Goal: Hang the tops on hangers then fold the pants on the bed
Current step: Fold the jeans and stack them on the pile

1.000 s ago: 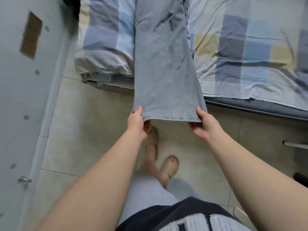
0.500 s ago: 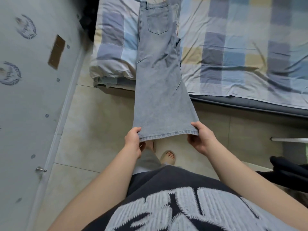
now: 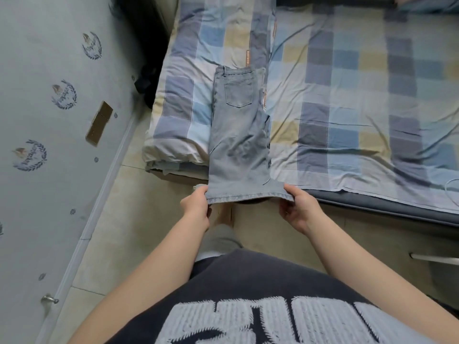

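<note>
Bed (image 3: 352,78): checked sheet, with a folded duvet (image 3: 178,103) in the same check on its left part. The jeans (image 3: 238,135) lie along the line where duvet meets sheet, waistband at the far end. The leg ends pass over the near bed edge and stay off the floor (image 3: 134,219).

Left grip (image 3: 196,209): closed in a pinch on the left corner of the hem, thumb on top, fingers underneath.
Right grip (image 3: 298,209): closed likewise on the right corner of the hem, thumb on top, fingers curled under.
The hem is stretched flat between the two.

Change against 0.5 s ago: the hem was then held well out over the floor, with a long run of leg hanging free. It now sits just beside the bed edge, and most of the jeans rest on the bed. The view has tipped up: the whole waistband and more sheet are in frame, and the dark bundle at the right edge is out of frame.

Jeans: pale washed blue denim, folded lengthwise with one leg over the other. One back pocket faces up. The hem has a stitched band, and the cloth creases softly at mid-leg.
</note>
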Demonstrator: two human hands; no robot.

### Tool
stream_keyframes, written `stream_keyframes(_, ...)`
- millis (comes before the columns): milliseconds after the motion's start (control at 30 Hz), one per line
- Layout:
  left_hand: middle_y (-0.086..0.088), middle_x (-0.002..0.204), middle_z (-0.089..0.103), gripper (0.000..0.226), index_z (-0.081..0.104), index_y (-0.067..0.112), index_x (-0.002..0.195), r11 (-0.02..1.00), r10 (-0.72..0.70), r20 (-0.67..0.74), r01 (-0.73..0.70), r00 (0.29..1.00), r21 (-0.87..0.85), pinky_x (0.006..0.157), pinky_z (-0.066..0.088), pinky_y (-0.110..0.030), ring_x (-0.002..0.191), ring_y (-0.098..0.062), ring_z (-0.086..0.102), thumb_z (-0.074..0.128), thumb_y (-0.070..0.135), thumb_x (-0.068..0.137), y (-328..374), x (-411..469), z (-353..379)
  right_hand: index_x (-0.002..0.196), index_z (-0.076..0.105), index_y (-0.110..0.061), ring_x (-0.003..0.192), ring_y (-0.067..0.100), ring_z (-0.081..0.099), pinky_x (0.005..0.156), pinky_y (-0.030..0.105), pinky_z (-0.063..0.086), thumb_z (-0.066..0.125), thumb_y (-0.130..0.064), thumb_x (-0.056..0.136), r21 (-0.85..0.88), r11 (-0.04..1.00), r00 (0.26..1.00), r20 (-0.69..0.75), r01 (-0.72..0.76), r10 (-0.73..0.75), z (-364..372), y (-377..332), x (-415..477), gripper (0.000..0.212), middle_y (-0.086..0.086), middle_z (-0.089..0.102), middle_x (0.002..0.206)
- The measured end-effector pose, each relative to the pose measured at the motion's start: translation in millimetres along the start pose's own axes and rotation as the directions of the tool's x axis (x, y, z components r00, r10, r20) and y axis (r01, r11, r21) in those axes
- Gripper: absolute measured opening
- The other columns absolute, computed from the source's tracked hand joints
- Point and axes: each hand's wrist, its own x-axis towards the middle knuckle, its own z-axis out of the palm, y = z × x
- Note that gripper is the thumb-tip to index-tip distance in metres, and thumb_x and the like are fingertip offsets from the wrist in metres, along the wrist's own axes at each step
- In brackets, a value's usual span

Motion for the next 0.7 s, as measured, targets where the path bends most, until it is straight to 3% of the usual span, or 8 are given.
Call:
stream_keyframes(200,-0.006,0.093,0.07,0.024,0.066,0.012,0.095,0.999,-0.013,0.058,0.015,0.998,-0.038,0.06,0.051,-0.025,0.071,-0.019,0.066,0.077,0.029,0.082,95,50,61,0.084,0.059,-0.017,0.058,0.012,0.054,0.054,0.022,0.046,0.062,-0.021,0.097,0.041,0.998,0.997,-0.063,0.038,-0.035,77,-88,47,0.014,0.001,0.059,0.07)
stream_keyframes(367,-0.006,0.092,0.07,0.034,0.067,0.009,0.116,0.997,-0.065,0.128,0.069,0.99,-0.03,0.038,0.045,-0.019,0.062,-0.016,0.064,0.074,0.024,0.086,183,92,118,0.088,0.06,-0.015,0.064,0.016,0.054,0.06,0.026,0.046,0.061,-0.02,0.097,0.027,0.997,0.99,-0.119,0.074,-0.071,143,-164,87,0.01,0.005,0.058,0.077)
stream_keyframes(467,-0.004,0.081,0.067,0.031,0.067,0.009,0.114,0.997,-0.077,0.144,0.08,0.987,-0.016,0.038,0.045,-0.018,0.05,-0.012,0.061,0.073,0.024,0.087,228,123,157,0.089,0.061,-0.015,0.063,0.016,0.056,0.058,0.027,0.049,0.063,-0.02,0.096,0.02,0.995,0.983,-0.158,0.098,-0.094,177,-209,120,0.008,0.005,0.06,0.075)
stream_keyframes(567,-0.005,0.086,0.068,0.032,0.065,0.01,0.116,0.998,-0.054,0.132,0.05,0.99,0.03,0.038,0.046,-0.018,0.053,-0.013,0.06,0.071,0.024,0.087,267,157,196,0.086,0.06,-0.017,0.061,0.017,0.058,0.057,0.029,0.05,0.062,-0.021,0.096,-0.057,0.993,0.979,-0.172,0.101,-0.109,208,-250,156,0.011,0.004,0.062,0.073)
stream_keyframes(700,-0.006,0.095,0.069,0.025,0.062,0.013,0.11,0.996,0.014,0.147,-0.026,0.989,0.081,0.041,0.047,-0.017,0.055,-0.012,0.061,0.068,0.025,0.089,312,209,249,0.086,0.06,-0.02,0.09,0.022,0.067,0.088,0.037,0.052,0.058,-0.025,0.097,-0.158,0.977,0.975,-0.147,0.143,-0.167,240,-301,219,0.013,0.004,0.07,0.084)
